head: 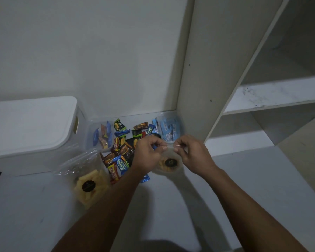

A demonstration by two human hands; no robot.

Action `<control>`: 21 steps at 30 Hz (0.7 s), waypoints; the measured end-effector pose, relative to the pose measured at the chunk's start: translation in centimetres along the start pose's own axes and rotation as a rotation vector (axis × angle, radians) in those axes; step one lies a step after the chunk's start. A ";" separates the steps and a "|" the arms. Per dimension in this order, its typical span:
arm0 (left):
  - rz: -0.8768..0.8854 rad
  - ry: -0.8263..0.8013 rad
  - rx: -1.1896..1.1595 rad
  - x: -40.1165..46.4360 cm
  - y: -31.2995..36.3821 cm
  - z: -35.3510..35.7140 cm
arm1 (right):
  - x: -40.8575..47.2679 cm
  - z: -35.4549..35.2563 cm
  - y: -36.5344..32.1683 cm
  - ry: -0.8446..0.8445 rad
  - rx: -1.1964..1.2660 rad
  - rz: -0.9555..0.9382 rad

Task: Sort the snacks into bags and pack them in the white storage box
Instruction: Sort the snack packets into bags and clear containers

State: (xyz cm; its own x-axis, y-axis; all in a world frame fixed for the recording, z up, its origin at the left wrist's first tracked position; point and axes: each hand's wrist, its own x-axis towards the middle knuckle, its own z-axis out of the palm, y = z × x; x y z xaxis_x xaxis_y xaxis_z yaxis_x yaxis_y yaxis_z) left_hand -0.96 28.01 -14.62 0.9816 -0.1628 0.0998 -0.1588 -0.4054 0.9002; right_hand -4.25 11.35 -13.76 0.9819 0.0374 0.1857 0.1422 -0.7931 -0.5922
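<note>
My left hand (149, 155) and my right hand (190, 152) both pinch the top edge of a clear bag (169, 163) that holds yellow snacks with a round black label. A pile of small wrapped snacks (125, 151) lies on the floor just left of my hands. Another clear bag with pale yellow sticks (88, 184) lies at the lower left. A clear bag of mixed wrappers (101, 136) stands beside the white storage box (33, 128), whose lid is on. A clear bag of light blue packets (168, 128) sits against the shelf.
A pale shelf unit (207, 79) rises at the right, with open compartments. A white wall stands behind the snacks. The pale floor (171, 206) stretches toward me between my forearms.
</note>
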 end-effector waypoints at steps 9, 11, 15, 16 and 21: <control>0.090 -0.068 0.017 0.4 0.0 -0.1 | 0.2 -0.6 0.5 0.089 0.127 0.114; 0.069 -0.029 0.018 0.6 0.0 -0.2 | 0.2 -1.0 0.5 0.067 0.228 0.174; 0.012 -0.025 -0.009 0.7 0.0 -0.9 | 0.4 -1.9 0.9 0.012 0.270 0.237; -0.017 -0.039 -0.034 0.7 0.1 -1.1 | 0.4 -2.1 1.0 0.010 0.264 0.247; -0.118 -0.030 -0.118 0.9 -0.2 -1.9 | 0.4 -2.2 1.2 0.011 0.283 0.274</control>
State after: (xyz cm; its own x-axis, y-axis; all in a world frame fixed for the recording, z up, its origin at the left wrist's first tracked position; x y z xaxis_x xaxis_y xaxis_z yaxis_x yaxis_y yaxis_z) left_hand 0.16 29.61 -13.92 0.9888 -0.1476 -0.0205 -0.0274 -0.3155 0.9485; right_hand -3.93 9.13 -12.65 0.9870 -0.1605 -0.0017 -0.0947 -0.5736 -0.8136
